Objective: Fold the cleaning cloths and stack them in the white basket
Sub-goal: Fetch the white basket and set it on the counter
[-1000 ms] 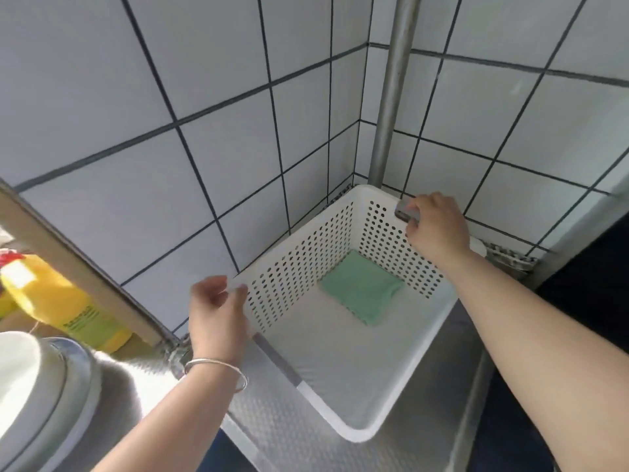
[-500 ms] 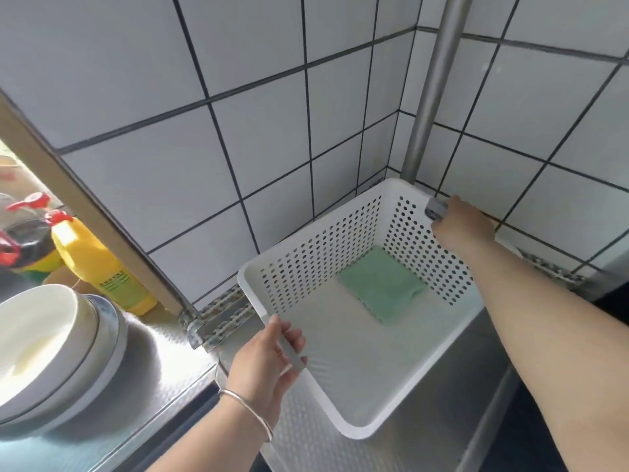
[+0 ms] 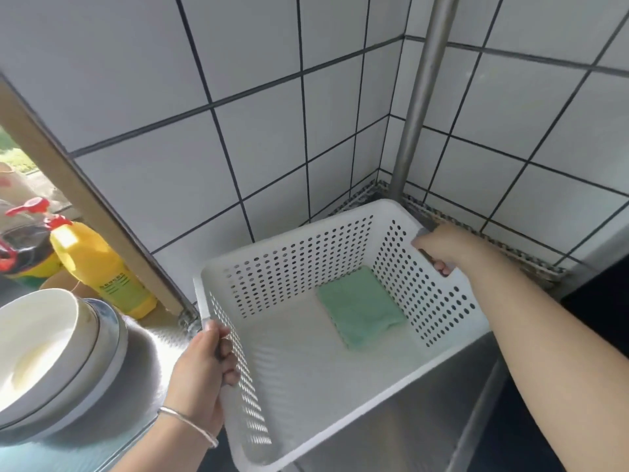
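A white perforated basket [image 3: 292,264] sits in the tiled corner on a steel counter. One folded green cloth [image 3: 360,306] lies on its floor near the far right wall. My left hand [image 3: 204,373], with a thin bracelet at the wrist, grips the basket's left handle, fingers curled through it. On the opposite side, my right hand [image 3: 446,248] grips the right handle, fingertips showing inside the wall. No other cloth is in view.
A steel pole [image 3: 422,97] rises in the corner right behind the basket. Stacked white bowls [image 3: 51,356] sit at the left edge. A yellow bottle [image 3: 98,270] with a red cap stands behind them beside a wooden frame [image 3: 88,199]. Tiled walls close two sides.
My left hand moved from the basket's far left corner down to the left handle and closed on it. The basket has shifted slightly out from the corner. My right hand stays on its handle.
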`<state>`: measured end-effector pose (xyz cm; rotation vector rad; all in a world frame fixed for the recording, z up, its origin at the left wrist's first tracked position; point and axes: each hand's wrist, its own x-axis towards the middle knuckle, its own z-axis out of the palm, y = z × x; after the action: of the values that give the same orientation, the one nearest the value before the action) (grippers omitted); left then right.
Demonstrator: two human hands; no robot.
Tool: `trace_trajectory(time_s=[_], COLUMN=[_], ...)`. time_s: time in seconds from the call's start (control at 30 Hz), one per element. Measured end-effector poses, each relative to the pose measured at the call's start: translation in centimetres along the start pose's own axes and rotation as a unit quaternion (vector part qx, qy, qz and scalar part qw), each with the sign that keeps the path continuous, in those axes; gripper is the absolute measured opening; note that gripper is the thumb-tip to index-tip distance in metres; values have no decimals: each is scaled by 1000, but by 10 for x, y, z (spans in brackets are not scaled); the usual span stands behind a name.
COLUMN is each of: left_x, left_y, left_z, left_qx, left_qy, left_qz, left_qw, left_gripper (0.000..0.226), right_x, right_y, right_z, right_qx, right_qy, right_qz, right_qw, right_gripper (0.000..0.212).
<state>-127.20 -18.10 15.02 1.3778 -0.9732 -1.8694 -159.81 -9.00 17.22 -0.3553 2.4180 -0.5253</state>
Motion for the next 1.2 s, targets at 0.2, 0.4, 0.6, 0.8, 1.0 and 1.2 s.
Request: trace_trajectory(time_s=[0.2, 0.4, 0.6, 0.8, 1.0, 1.2], left_x=[-11, -26, -60, -115, -183, -283], left_y=[20, 44, 52, 46, 20, -37], left_z=[-53, -112, -195, -270, -343, -425], left_qx=[26, 66, 76, 56, 51, -37], left_qy=[-35, -62, -50, 7, 119, 251], left_qz=[8, 7, 21, 32, 57, 35], left_qw=[999, 996, 996, 998, 990, 967], left_gripper=[33, 33, 34, 32, 29, 30], right_x=[-54, -110, -188, -252, -296, -358], right_y=[26, 40, 36, 36, 7, -14], right_z=[23, 72, 120, 174, 215, 282], right_qx=[76, 106, 175, 187, 120, 0], right_qy=[-9, -5, -25, -62, -118, -208], right_qz=[-22, -18, -49, -102, -190, -275], right_qw=[997, 994, 983, 975, 967, 939], right_gripper=[33, 36, 34, 27, 27, 28])
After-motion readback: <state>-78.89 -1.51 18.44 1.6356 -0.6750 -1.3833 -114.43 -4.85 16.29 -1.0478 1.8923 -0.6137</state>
